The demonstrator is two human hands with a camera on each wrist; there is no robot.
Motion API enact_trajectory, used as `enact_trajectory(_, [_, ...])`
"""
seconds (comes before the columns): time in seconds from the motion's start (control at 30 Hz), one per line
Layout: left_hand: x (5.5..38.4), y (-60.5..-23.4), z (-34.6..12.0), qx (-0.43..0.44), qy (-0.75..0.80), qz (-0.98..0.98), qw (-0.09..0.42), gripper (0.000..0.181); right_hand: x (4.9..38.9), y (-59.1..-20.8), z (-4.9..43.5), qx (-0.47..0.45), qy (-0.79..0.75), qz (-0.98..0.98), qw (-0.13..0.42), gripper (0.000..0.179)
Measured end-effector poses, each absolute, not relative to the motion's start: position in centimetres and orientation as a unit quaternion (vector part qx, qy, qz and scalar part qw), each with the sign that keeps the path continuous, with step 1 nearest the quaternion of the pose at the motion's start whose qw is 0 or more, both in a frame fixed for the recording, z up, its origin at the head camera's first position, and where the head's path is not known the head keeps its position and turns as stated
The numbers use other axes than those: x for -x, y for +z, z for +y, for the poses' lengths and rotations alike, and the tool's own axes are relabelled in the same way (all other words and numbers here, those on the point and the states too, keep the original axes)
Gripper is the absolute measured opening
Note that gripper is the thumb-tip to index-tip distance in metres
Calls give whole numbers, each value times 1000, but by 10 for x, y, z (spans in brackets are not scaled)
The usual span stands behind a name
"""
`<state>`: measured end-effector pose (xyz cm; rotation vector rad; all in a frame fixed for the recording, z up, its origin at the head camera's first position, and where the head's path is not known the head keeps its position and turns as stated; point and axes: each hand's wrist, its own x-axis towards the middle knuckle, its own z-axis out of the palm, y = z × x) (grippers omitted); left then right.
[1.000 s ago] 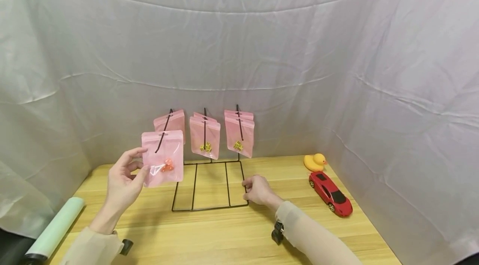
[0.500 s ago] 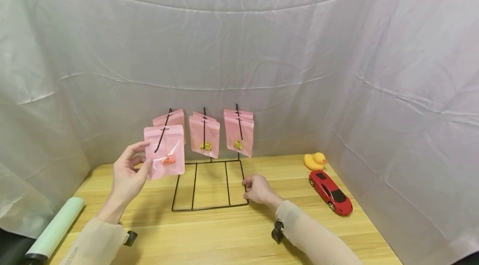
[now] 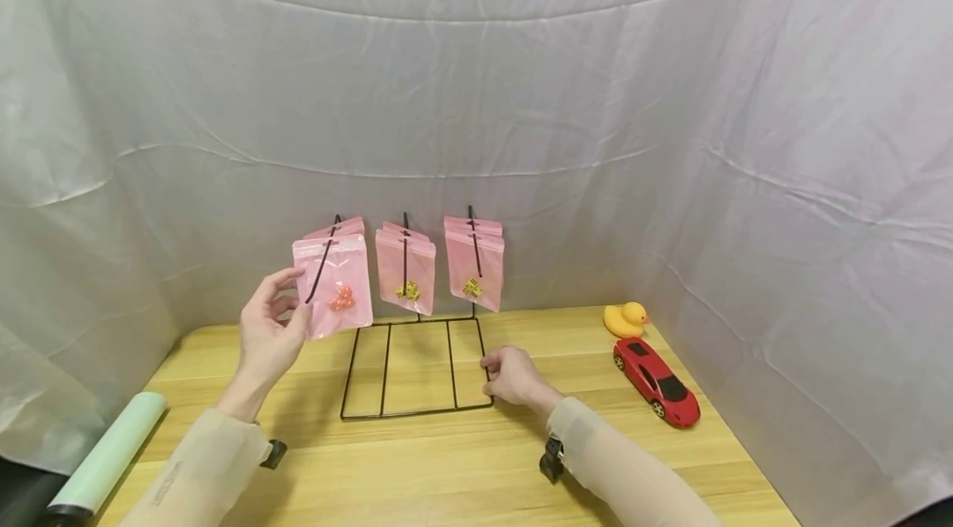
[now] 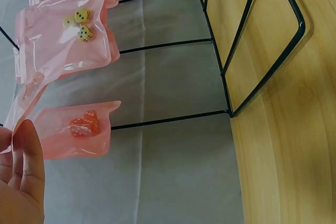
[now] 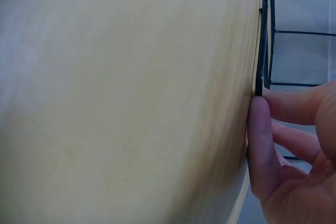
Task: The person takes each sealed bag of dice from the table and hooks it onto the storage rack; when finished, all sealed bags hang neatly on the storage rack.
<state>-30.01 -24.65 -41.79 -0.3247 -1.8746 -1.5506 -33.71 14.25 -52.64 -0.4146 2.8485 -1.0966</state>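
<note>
My left hand (image 3: 271, 324) pinches the left edge of a pink zip bag (image 3: 353, 275) between thumb and fingers. Orange-red dice (image 3: 342, 298) show through its front. The left hook's black rod passes through the hang hole at the bag's top, and its tip sticks out in front. Behind it, another pink bag (image 4: 52, 129) with orange-red dice hangs on the same hook. My right hand (image 3: 514, 376) grips the right side of the wire display rack's base (image 3: 417, 413), near the front corner; in the right wrist view, thumb and finger close on the black wire (image 5: 259, 77).
Pink bags with yellow dice hang on the middle hook (image 3: 405, 262) and the right hook (image 3: 476, 250). A yellow rubber duck (image 3: 625, 318) and a red toy car (image 3: 657, 382) stand on the right of the wooden table (image 3: 417, 477). A pale green cylinder (image 3: 112, 457) lies at the left.
My left hand has moved up, to the right and farther back, and the pinched bag has slid along the left hook toward the bag behind. My right hand stays on the rack.
</note>
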Motion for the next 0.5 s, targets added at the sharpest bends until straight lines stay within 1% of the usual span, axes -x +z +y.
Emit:
enact_trajectory(0.23, [313,-418,-243,114,-564,-733,362,58,338,-526,144,139,-346,928,25,49])
enact_trajectory(0.5, [327,-422,-238,104,-560,-729,380,51,334,-525,147,132,-342,930,23,49])
